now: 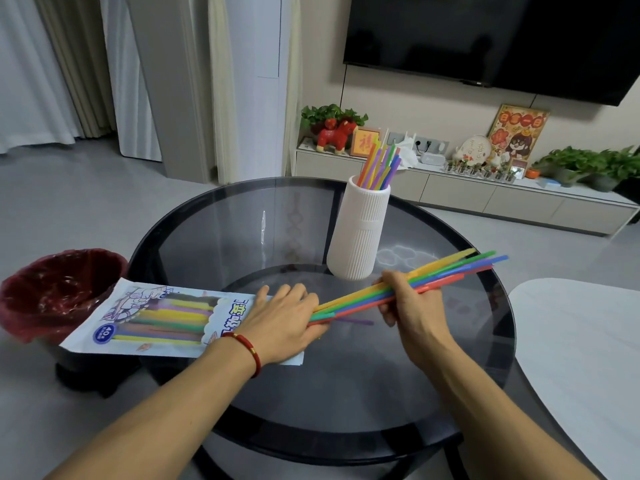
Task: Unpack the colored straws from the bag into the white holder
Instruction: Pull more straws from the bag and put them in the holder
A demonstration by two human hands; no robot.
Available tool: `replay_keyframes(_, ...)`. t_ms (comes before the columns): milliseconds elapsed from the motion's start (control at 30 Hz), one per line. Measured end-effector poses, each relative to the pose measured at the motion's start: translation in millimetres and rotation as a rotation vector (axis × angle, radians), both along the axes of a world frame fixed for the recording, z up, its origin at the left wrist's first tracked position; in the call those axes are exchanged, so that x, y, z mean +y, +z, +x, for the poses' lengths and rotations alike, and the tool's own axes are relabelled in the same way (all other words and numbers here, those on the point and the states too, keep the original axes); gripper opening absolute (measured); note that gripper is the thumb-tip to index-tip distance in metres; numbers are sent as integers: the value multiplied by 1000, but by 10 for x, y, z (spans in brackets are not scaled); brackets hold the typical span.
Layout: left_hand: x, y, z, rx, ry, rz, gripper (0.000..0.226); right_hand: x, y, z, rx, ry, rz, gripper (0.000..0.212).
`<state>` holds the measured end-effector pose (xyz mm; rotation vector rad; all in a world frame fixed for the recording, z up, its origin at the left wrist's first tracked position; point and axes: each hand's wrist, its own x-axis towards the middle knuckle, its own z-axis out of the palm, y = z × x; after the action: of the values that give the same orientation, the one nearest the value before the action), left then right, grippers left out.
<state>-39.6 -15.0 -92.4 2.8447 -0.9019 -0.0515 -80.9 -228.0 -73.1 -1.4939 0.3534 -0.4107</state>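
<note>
A printed straw bag (152, 317) lies flat on the round dark glass table (242, 230), its mouth pointing right, with several colored straws still inside. My left hand (284, 320) presses palm-down on the bag's open end. My right hand (405, 299) grips a bundle of several colored straws (450, 268) that stick halfway out of the bag and angle up to the right. One purple straw (356, 321) lies loose on the glass. The ribbed white holder (360, 230) stands upright behind my hands, with several straws (379, 166) in it.
A bin lined with a red bag (59, 289) stands at the table's left edge, under the bag's far end. A white table surface (581, 341) sits at the right. A low TV cabinet (485, 199) with plants and ornaments runs along the back wall.
</note>
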Motion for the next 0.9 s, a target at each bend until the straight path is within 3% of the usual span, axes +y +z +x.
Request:
replay_keyframes(233, 41, -93, 3, 6, 0, 108, 33, -561, 575, -282, -174, -112, -449, 20)
replay_keyframes(333, 14, -102, -6, 1, -13, 127, 38, -604, 732, -221, -107, -93, -748, 19)
replay_keyframes(500, 7, -82, -27, 9, -8, 123, 38, -392, 696, 86, 91, 86, -1041, 28)
replay_keyframes(600, 10, -85, -31, -2, -9, 108, 34, -310, 439, 95, 58, 92, -1053, 34)
replay_keyframes(733, 23, -104, -22, -1, -15, 100, 32, -382, 383, 90, -24, -9, -906, 36)
replay_keyframes(900, 23, -114, -22, 0, -12, 90, 28, -279, 234, 38, 132, 130, -880, 32)
